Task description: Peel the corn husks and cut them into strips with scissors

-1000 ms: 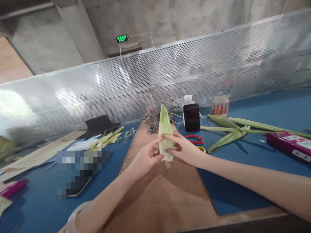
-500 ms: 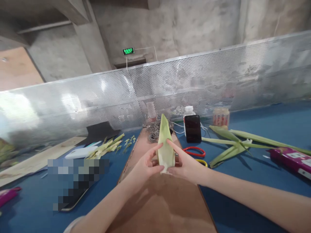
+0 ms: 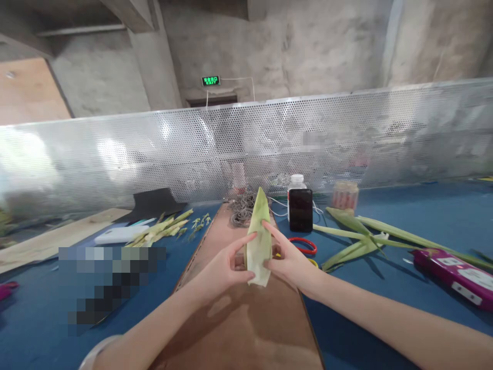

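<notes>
A broad, pale green leaf [image 3: 259,245] stands nearly upright above the brown board, pointed at the top and whitish at its lower end. It looks like a piece of husk. My left hand [image 3: 228,263] pinches its left edge, thumb low and index finger higher up. On the opposite edge, my right hand [image 3: 289,261] grips it the same way, index fingertip pressed on the front face. The fingers behind the leaf are partly hidden. Just beyond my right hand lie red-handled scissors [image 3: 308,250], partly covered by it.
The brown board [image 3: 246,329] runs down the middle of the blue table. Grey cord [image 3: 242,210] is heaped at its far end. A phone [image 3: 301,210] leans on a white bottle. Long leaves [image 3: 356,246] and a purple package [image 3: 454,275] lie right, leaf scraps [image 3: 165,228] left.
The view has tilted and shifted slightly, so the table's things sit a little lower and further left. Both hands keep hold of the leaf, whose lower end now flares out more.
</notes>
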{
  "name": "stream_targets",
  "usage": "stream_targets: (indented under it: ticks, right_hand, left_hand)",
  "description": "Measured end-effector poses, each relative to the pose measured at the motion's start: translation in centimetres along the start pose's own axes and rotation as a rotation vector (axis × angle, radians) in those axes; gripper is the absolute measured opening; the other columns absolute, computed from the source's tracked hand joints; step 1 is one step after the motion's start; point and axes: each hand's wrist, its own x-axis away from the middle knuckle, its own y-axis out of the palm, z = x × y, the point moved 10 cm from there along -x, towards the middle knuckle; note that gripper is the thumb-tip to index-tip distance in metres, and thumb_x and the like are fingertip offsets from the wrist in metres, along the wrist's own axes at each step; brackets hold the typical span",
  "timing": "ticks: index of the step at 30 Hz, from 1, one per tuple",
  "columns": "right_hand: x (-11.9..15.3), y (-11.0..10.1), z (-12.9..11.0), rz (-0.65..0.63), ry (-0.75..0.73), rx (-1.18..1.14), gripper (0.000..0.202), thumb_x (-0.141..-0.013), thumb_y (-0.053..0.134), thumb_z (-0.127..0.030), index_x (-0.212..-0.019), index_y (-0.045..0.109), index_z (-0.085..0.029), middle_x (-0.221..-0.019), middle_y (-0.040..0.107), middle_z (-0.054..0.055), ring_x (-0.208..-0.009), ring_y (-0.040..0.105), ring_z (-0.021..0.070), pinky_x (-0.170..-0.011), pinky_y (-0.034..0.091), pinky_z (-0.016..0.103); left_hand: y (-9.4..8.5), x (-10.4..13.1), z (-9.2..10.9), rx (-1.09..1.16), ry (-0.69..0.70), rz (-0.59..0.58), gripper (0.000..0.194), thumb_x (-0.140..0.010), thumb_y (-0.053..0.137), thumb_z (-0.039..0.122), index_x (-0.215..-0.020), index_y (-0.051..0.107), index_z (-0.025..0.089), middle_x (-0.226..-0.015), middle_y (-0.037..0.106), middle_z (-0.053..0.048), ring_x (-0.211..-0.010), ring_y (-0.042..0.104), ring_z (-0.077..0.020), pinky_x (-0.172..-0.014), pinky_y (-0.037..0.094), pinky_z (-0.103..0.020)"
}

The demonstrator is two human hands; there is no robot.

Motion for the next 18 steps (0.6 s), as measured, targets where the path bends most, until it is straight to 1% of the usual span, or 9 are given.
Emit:
stream_targets:
  ticks: [2, 5, 7, 9, 11, 14, 16, 18]
  right_hand:
    - [-0.1, -0.4, -0.6, 0.007, -0.031, 0.031, 0.077, -0.062, 0.056, -0.004, -0.13, 0.03, -0.03, -0.095, 0.058, 0.002, -0.083, 0.057, 0.0151, -0.073, 0.047, 0.03]
    - [-0.1, -1.5, -1.8, 0.073, -0.05, 0.026, 0.06, -0.067, 0.055, -0.01, -0.122, 0.04, -0.027, -0.084, 0.058, 0.0, -0.079, 0.057, 0.0146, -0.072, 0.047, 0.029]
    - [0.0, -2.1, -2.6, 0.126, -0.055, 0.011, 0.052, -0.07, 0.054, -0.016, -0.119, 0.04, -0.025, -0.082, 0.058, -0.001, -0.078, 0.057, 0.0148, -0.07, 0.047, 0.029]
    - [0.0, -2.5, -3.3, 0.173, -0.087, 0.019, 0.048, -0.072, 0.054, -0.02, -0.117, 0.039, -0.025, -0.089, 0.058, 0.001, -0.082, 0.057, 0.0153, -0.071, 0.047, 0.029]
    - [0.1, -2.7, -3.8, 0.205, -0.129, 0.037, 0.047, -0.071, 0.053, -0.018, -0.115, 0.038, -0.025, -0.1, 0.056, 0.003, -0.087, 0.056, 0.0158, -0.073, 0.047, 0.029]
    - [-0.1, -2.7, -3.7, 0.201, -0.157, 0.055, 0.051, -0.067, 0.048, -0.009, -0.115, 0.036, -0.025, -0.11, 0.051, 0.004, -0.09, 0.054, 0.0152, -0.075, 0.046, 0.028]
    - [-0.3, -2.7, -3.6, 0.186, -0.169, 0.071, 0.057, -0.063, 0.043, -0.004, -0.115, 0.034, -0.024, -0.104, 0.052, 0.003, -0.086, 0.055, 0.0139, -0.071, 0.046, 0.027]
    - [-0.3, -2.7, -3.8, 0.163, -0.196, 0.091, 0.06, -0.059, 0.04, -0.001, -0.113, 0.033, -0.025, -0.091, 0.053, 0.001, -0.076, 0.055, 0.0129, -0.064, 0.045, 0.025]
  left_hand:
    - [0.4, 0.2, -0.1, -0.063, -0.017, -0.013, 0.073, -0.065, 0.063, 0.01, -0.13, 0.031, 0.023, -0.113, 0.058, -0.011, -0.094, 0.058, -0.0221, -0.082, 0.044, -0.04]
    - [1.1, 0.4, -0.2, -0.153, -0.026, -0.024, 0.064, -0.066, 0.057, 0.007, -0.125, 0.04, 0.024, -0.113, 0.057, -0.009, -0.094, 0.058, -0.0216, -0.082, 0.044, -0.039]
    - [1.5, 0.6, -0.2, -0.176, -0.019, -0.034, 0.064, -0.065, 0.054, 0.005, -0.124, 0.041, 0.025, -0.111, 0.058, -0.007, -0.093, 0.059, -0.0203, -0.082, 0.044, -0.038]
    - [1.9, 0.7, -0.2, -0.187, -0.01, -0.048, 0.066, -0.065, 0.053, 0.004, -0.126, 0.039, 0.025, -0.106, 0.061, -0.006, -0.091, 0.059, -0.0192, -0.08, 0.045, -0.037]
    - [2.2, 0.8, -0.2, -0.188, 0.0, -0.064, 0.068, -0.064, 0.053, 0.004, -0.127, 0.037, 0.024, -0.101, 0.062, -0.006, -0.09, 0.059, -0.0189, -0.078, 0.045, -0.036]
    - [2.4, 0.8, -0.3, -0.145, -0.005, -0.083, 0.07, -0.063, 0.055, 0.004, -0.127, 0.035, 0.025, -0.107, 0.059, -0.007, -0.092, 0.059, -0.0197, -0.079, 0.045, -0.036]
    - [2.4, 0.8, -0.6, -0.128, -0.016, -0.089, 0.067, -0.064, 0.055, 0.004, -0.125, 0.038, 0.024, -0.109, 0.058, -0.008, -0.092, 0.059, -0.0202, -0.08, 0.045, -0.037]
    - [2.3, 0.7, -0.9, -0.148, -0.021, -0.094, 0.062, -0.064, 0.054, 0.004, -0.122, 0.042, 0.024, -0.109, 0.058, -0.008, -0.09, 0.059, -0.0202, -0.077, 0.046, -0.036]
